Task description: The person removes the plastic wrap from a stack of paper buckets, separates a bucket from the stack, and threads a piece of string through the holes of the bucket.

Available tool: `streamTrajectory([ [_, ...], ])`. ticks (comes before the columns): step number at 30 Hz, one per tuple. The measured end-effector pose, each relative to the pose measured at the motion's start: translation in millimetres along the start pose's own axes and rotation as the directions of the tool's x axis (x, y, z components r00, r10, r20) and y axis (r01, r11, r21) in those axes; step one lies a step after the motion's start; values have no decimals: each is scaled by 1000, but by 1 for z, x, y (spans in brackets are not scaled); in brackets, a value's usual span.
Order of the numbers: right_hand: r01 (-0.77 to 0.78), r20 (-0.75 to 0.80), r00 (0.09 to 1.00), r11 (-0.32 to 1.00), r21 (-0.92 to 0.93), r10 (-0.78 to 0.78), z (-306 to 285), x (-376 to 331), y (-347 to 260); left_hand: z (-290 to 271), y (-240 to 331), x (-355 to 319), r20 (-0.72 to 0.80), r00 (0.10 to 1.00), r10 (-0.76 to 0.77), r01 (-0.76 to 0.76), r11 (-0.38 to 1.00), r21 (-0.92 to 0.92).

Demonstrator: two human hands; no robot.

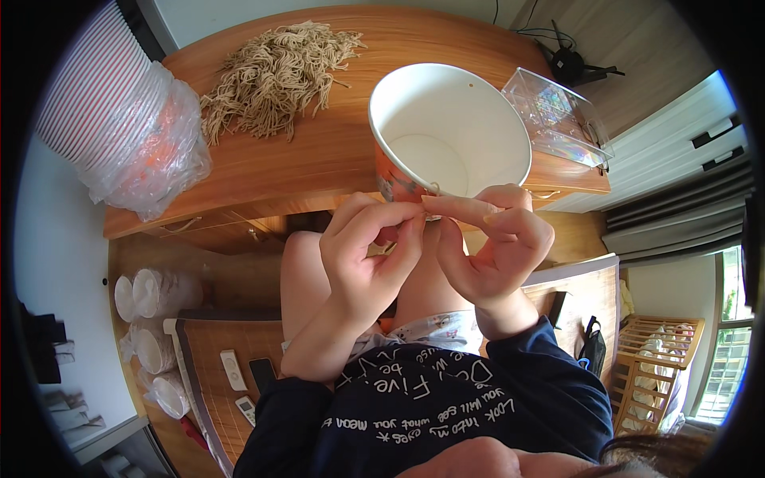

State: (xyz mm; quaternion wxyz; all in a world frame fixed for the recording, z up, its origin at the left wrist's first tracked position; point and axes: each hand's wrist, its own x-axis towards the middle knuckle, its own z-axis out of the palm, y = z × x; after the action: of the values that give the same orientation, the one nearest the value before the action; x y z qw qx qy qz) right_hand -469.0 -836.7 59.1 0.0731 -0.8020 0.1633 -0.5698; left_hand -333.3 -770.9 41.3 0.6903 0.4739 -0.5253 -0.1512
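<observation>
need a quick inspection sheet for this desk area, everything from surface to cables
surface: wooden desk, curved by the lens
job's things: white-lined bucket at the front edge, small hole near its far rim; pile of beige cords
clutter: nested bucket stack partly in clear plastic; clear box
hands: left hand and right hand meet at the near rim; left fingers look pinched on a short cord, right grip unclear
cables: thin dark cable near a black device with antennas
surroundings: wrapped stacks on the floor; grey curtain; wooden rack
</observation>
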Motion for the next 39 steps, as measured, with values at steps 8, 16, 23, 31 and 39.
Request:
streamTrajectory([
  [8, -15, 37, 999, 999, -39, 16, -2, -1, 1, 1, -2, -1, 1, 996, 85, -85, 994, 63],
  [16, 13, 26, 1000, 999, -48, -12, -4, 0, 1, 3, 1, 1, 3, 995, 102, -102, 988, 118],
  [23, -20, 35, 999, 997, -68, 22, -6, -1, 0, 1, -3, 0, 48, 998, -46, 48, 998, -47],
  [31, -5, 60, 998, 997, -81, 10, -8, 0, -4, 1, 4, -2, 15, 999, 40, -41, 998, 42],
  [39, 62, -13, 998, 985, -159, -65, -5, -2, 3, 4, 5, -1, -3, 993, 118, -115, 979, 166],
])
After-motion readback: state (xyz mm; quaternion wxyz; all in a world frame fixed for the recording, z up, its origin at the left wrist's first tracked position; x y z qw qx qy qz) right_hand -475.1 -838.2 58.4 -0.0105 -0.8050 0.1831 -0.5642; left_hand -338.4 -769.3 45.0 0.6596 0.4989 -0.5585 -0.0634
